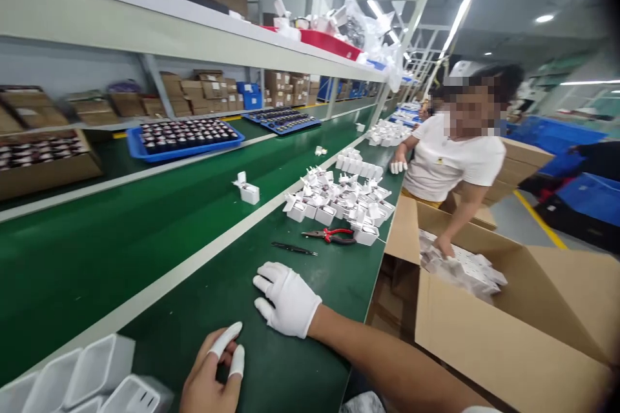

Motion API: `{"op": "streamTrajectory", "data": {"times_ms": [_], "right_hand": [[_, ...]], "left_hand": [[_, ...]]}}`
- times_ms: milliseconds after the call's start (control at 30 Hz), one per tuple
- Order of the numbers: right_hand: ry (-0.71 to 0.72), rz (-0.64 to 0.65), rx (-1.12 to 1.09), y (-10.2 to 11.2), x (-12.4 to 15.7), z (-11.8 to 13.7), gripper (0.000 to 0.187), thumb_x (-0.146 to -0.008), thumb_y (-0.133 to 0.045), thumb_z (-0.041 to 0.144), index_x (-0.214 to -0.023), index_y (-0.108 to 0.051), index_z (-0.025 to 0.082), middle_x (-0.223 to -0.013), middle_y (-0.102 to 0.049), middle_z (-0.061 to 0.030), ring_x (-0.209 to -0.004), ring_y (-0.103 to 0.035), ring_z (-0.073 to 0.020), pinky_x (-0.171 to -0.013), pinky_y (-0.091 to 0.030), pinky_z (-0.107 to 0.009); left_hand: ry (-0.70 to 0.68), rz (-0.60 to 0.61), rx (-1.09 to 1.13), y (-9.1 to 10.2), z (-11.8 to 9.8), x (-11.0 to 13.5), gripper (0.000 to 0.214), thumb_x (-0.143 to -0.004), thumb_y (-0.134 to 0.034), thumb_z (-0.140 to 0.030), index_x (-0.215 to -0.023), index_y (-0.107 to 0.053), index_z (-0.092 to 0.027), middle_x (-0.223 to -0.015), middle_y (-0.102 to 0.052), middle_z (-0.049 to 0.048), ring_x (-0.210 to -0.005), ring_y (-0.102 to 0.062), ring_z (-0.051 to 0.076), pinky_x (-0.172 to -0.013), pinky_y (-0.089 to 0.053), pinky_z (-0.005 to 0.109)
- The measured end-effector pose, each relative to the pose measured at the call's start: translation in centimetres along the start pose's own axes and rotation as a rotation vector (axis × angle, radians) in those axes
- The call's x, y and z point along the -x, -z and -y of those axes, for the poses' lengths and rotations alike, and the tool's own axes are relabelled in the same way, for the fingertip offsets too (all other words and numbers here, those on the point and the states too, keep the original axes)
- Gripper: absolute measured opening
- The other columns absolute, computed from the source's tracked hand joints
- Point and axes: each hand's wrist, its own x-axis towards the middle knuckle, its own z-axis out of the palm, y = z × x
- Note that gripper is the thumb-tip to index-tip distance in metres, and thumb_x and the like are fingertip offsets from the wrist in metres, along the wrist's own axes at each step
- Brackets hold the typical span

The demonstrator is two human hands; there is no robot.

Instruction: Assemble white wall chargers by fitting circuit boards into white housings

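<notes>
My right hand (289, 302), in a white glove, rests palm down on the green bench with its fingers apart and nothing in them. Lower down, my left hand (210, 374) wears white finger cots on thumb and index finger; these two are apart with nothing between them, and the other fingers curl in. Black tweezers (294, 248) and red-handled pliers (329, 235) lie beyond my right hand. Behind them is a heap of small white boxes (334, 197) with parts and wires sticking out. Empty white boxes (99, 371) stand left of my left hand.
A conveyor belt (159, 251) runs along the left, carrying one white box (248, 190). Blue trays (186, 139) of dark parts stand beyond it. On the right, a co-worker (450, 155) reaches into an open carton (469, 310). A shelf (194, 32) overhangs the line.
</notes>
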Motion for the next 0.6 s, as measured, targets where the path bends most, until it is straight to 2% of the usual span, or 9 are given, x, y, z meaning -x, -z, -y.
{"op": "streamTrajectory", "data": {"times_ms": [133,267,333,467,600], "right_hand": [[-0.004,-0.019,-0.058,-0.8,0.9,0.0,0.035,-0.088,-0.056,0.029,-0.119,-0.062,0.013,-0.128,-0.061,-0.0139,-0.123,-0.052,-0.0283,-0.111,-0.04,-0.043],[0.001,-0.012,-0.133,-1.2,1.7,-0.4,0.039,-0.088,-0.052,0.024,-0.123,-0.063,0.008,-0.131,-0.058,-0.0212,-0.126,-0.051,-0.0333,-0.11,-0.04,-0.051],[0.011,0.001,-0.17,-1.4,1.7,-0.8,0.04,-0.088,-0.051,0.023,-0.123,-0.063,0.007,-0.131,-0.058,-0.0232,-0.127,-0.05,-0.0351,-0.109,-0.041,-0.054],[0.017,0.013,-0.226,-1.3,1.7,-1.5,0.04,-0.087,-0.054,0.026,-0.121,-0.065,0.009,-0.13,-0.059,-0.0212,-0.127,-0.05,-0.0343,-0.109,-0.041,-0.051],[0.017,0.019,-0.252,-1.1,1.7,-2.0,0.037,-0.085,-0.058,0.028,-0.118,-0.068,0.014,-0.128,-0.063,-0.0145,-0.126,-0.052,-0.0297,-0.111,-0.042,-0.044]], "left_hand": [[-0.057,-0.043,-0.071,0.7,-2.9,0.3,0.031,-0.089,-0.043,-0.032,-0.105,-0.065,-0.016,-0.098,-0.067,0.0081,-0.063,-0.063,0.014,-0.06,-0.057,0.027],[-0.033,-0.064,-0.165,0.3,-5.3,1.4,0.031,-0.086,-0.042,-0.02,-0.109,-0.063,-0.017,-0.094,-0.065,0.0064,-0.067,-0.061,0.013,-0.068,-0.057,0.027],[-0.021,-0.063,-0.226,-0.1,-5.9,1.8,0.033,-0.081,-0.045,-0.016,-0.108,-0.064,-0.017,-0.098,-0.064,0.0072,-0.076,-0.062,0.015,-0.076,-0.057,0.029],[-0.033,-0.04,-0.333,-0.9,-6.5,2.2,0.032,-0.078,-0.049,-0.016,-0.105,-0.066,-0.015,-0.105,-0.063,0.0107,-0.1,-0.061,0.022,-0.096,-0.052,0.037],[-0.036,-0.023,-0.403,-1.3,-6.9,1.9,0.034,-0.084,-0.043,-0.02,-0.108,-0.065,-0.013,-0.11,-0.062,0.0149,-0.104,-0.061,0.027,-0.099,-0.05,0.045]]}}
